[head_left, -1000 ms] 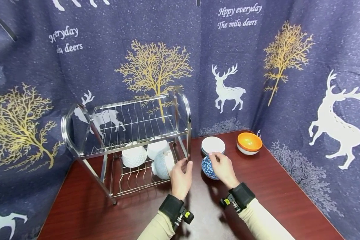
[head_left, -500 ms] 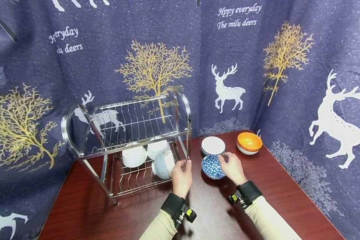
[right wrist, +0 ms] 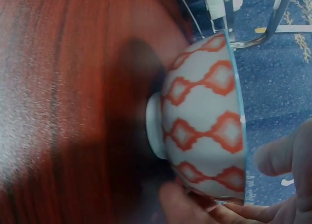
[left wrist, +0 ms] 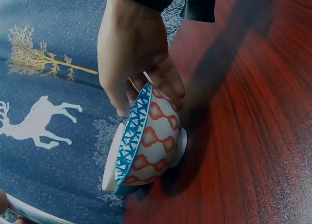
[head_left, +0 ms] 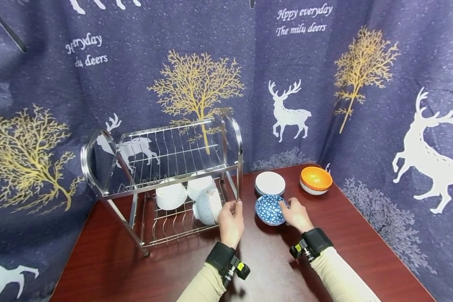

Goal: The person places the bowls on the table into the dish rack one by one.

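Note:
My right hand [head_left: 297, 216] grips the right side of a small bowl [head_left: 270, 210], thumb inside the rim and fingers outside. The bowl has a blue triangle pattern inside and, in the right wrist view, red diamond shapes on its white outer wall [right wrist: 204, 121]. It stands upright, low over the table, its foot facing down. By the front right post of a metal dish rack [head_left: 166, 172], my left hand [head_left: 231, 222] pinches the post between thumb and fingers. Close to its knuckles, a grey-blue bowl [head_left: 204, 208] leans on its side in the lower tier.
Two white bowls [head_left: 170, 196] sit on the rack's lower tier behind the grey-blue one. Behind the patterned bowl stands a white bowl [head_left: 270, 183]. An orange-lined bowl [head_left: 316, 179] is at the back right of the brown table [head_left: 347, 226]. A printed curtain hangs behind.
My right hand has moved right, from the patterned bowl's upper part to its right side, uncovering the inside. My left thumb and fingers have drawn together at the rack post.

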